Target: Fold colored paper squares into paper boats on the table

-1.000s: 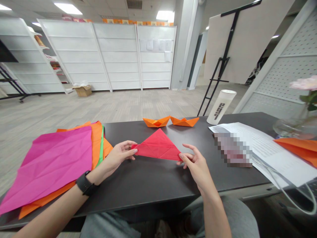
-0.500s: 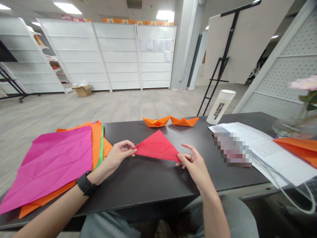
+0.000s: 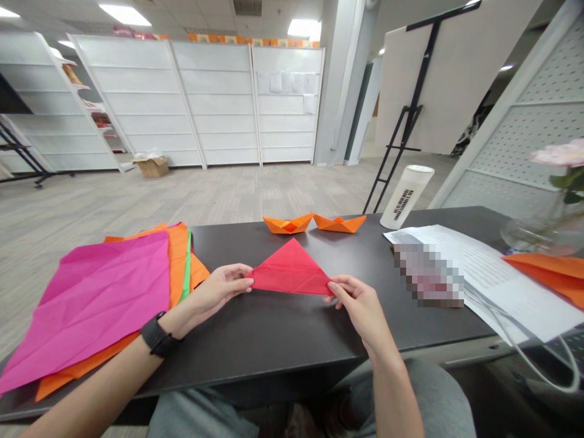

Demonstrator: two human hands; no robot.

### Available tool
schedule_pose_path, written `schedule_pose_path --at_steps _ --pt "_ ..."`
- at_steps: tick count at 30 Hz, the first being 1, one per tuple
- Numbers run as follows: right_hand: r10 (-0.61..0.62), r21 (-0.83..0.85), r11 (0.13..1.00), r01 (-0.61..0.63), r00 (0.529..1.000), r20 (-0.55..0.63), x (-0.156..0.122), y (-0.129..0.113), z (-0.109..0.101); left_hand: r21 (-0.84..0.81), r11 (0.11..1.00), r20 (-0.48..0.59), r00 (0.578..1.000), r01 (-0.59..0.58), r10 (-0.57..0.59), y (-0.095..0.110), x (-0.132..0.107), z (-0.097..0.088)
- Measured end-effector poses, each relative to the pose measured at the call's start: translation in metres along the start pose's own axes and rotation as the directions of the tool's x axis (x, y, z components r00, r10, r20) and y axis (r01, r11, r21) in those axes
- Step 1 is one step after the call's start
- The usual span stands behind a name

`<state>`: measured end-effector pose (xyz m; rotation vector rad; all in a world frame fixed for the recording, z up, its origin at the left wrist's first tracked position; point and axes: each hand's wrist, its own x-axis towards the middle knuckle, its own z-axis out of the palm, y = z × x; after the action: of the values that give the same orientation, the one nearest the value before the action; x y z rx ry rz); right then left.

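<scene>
At far left, a black flat panel point(image 3: 13, 94) on a wheeled stand, cut off by the frame edge. Below, on a dark, smooth-topped table point(image 3: 283, 340), a wrinkled magenta square of paper point(image 3: 109, 292), spread over orange paper sheets point(image 3: 177, 261) and a bright green paper strip point(image 3: 186, 274), all mostly hidden beneath or behind, with the forearm across the near side of the pile.

Next, above a black band point(image 3: 159, 336) on the wrist, a left hand point(image 3: 225, 286) with thumb and fingers together, pinched on the left corner of a red, folded paper triangle point(image 3: 292, 271); corner itself covered by the fingertips. At centre, between both hands, the triangle, point away from the wearer and long edge near; hard to tell whether flat on the table or slightly raised. Just beyond, two orange folded paper boats point(image 3: 288, 226), side by side near the far edge, tips meeting or nearly so.

Right of the triangle, a right hand point(image 3: 358, 301), thumb on top, clamped on the right corner, with some fingertips tucked partly out of sight underneath. Farther right, a white cylindrical container point(image 3: 406, 198) with black lettering, too small to read with certainty; a pixelated, unidentifiable flat object point(image 3: 429, 277) over printed white sheets point(image 3: 483, 261); and, cut off at the edge, an orange folded paper piece point(image 3: 552, 277), before a blurred clear glass vase point(image 3: 524, 234).
</scene>
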<state>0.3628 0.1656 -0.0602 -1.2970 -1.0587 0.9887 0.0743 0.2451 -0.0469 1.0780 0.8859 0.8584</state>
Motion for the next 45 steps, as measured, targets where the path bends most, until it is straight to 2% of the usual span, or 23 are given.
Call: schedule_pose_path --at_steps 6,13,20,24,29,36,39,42,44,45 --pt "-0.013 0.007 1.000 0.013 1.000 -0.025 -0.001 -0.003 0.001 -0.117 0.993 0.018 0.999 0.033 -0.031 0.002 -0.002 0.002" --pt "-0.004 0.024 1.000 0.005 1.000 -0.023 -0.001 -0.003 0.001 0.034 0.999 -0.010 0.999 0.041 -0.041 0.000 0.000 -0.001" --pt "0.006 -0.052 0.999 -0.001 0.994 0.109 -0.003 -0.004 0.000 0.048 0.999 -0.070 0.997 0.016 -0.013 -0.003 0.004 -0.004" --pt "0.011 -0.020 1.000 -0.008 0.991 0.130 -0.002 -0.002 0.001 0.050 0.998 -0.044 0.998 0.041 -0.038 -0.002 0.002 -0.003" --pt "0.030 0.036 0.999 -0.034 0.993 0.113 -0.002 -0.003 0.002 0.079 0.986 0.038 0.988 0.146 -0.150 0.001 -0.001 0.002" --pt "0.104 -0.009 0.995 -0.104 0.994 0.039 -0.002 -0.002 0.003 0.098 0.995 -0.076 0.997 0.025 -0.018 0.000 0.003 0.001" --pt "0.105 -0.043 0.994 -0.102 0.993 0.060 -0.001 0.002 0.003 0.107 0.994 -0.088 0.996 0.007 0.003 0.001 0.002 0.001" --pt "0.073 -0.096 0.993 -0.065 0.995 0.075 0.001 0.007 0.002 0.118 0.993 -0.089 0.996 0.003 0.008 0.003 0.001 0.002" --pt "0.003 -0.198 0.980 0.001 1.000 0.020 0.002 0.009 0.002 0.116 0.993 -0.096 0.995 -0.004 0.016 0.005 0.000 0.002" --pt "-0.072 -0.272 0.960 0.059 0.997 -0.038 0.001 0.008 0.003 0.113 0.994 -0.103 0.994 -0.008 0.020 0.006 0.000 0.002"
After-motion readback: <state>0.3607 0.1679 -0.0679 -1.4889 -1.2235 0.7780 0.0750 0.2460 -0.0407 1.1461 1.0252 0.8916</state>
